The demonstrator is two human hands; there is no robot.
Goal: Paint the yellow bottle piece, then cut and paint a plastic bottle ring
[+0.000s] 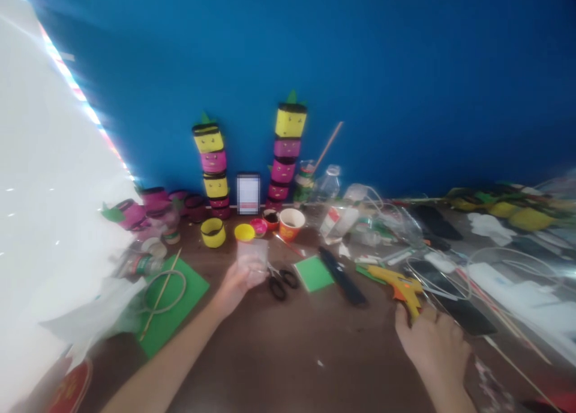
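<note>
left hand [245,275] pinching a pale piece [252,251], can't tell if right hand [434,341] grips the glue gun [400,283]; lifting could snag white cable [470,286]

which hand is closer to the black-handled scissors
The left. Your left hand, holding a pale item, is just left of the scissors; your right hand is well to their right, at the yellow glue gun.

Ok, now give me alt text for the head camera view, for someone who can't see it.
A left hand holds a small pale piece and a right hand is at the handle of a yellow glue gun, above a cluttered brown table. Behind, two yellow-and-pink towers with little faces stand before a blue wall.
</note>
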